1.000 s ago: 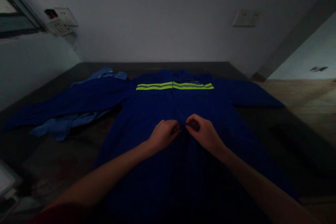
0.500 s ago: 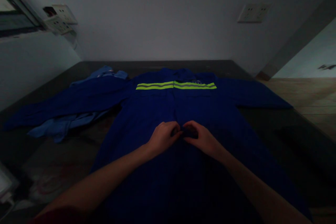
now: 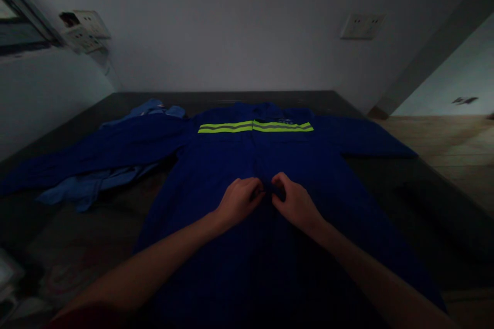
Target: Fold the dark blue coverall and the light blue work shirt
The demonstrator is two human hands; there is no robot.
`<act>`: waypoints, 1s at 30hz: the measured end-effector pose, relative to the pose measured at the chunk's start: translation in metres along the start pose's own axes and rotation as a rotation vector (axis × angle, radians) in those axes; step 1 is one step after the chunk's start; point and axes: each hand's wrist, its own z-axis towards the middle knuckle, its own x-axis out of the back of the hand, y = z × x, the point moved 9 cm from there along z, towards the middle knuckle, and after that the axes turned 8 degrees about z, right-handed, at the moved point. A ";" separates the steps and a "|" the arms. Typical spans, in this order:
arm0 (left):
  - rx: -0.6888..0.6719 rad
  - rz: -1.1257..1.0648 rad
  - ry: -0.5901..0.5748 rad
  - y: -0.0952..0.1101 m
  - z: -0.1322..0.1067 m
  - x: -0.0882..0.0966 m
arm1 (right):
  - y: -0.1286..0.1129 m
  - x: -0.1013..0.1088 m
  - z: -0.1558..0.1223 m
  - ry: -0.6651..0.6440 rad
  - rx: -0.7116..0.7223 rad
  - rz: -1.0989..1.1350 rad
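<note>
Blue cloth fills the middle: a jacket [image 3: 216, 164] lies face up on the dark tabletop [image 3: 289, 96], its lime stripe [image 3: 226, 127] at twelve o'clock from the hands, one sleeve stretched toward ten, the other toward two. Paler cloth [image 3: 77, 189] shows from under the sleeve, at nine to ten o'clock.

Both hands meet low on the front seam [image 3: 253, 151], tips near each other but apart: left hand [image 3: 240, 199] on its nine o'clock side, right hand [image 3: 295, 203] at three. Each has thumb and fingers curled as if to pinch; in such gloom I cannot tell whether cloth is caught between them.

Judging by the pose, the step in hand is close fingertip work at that seam. Next, it seems to call for both front edges being kept level and steady.
</note>
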 end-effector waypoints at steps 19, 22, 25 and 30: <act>0.055 -0.080 0.038 -0.003 -0.002 0.005 | -0.009 0.001 0.006 -0.020 0.122 0.085; 0.047 -0.077 0.028 -0.003 -0.002 0.003 | 0.000 -0.002 0.007 -0.011 0.109 0.110; 0.037 -0.065 0.033 -0.003 -0.001 0.002 | 0.003 0.000 0.007 0.002 0.104 0.120; 0.060 -0.036 0.005 -0.003 0.000 0.001 | -0.001 -0.003 0.004 -0.004 0.119 0.127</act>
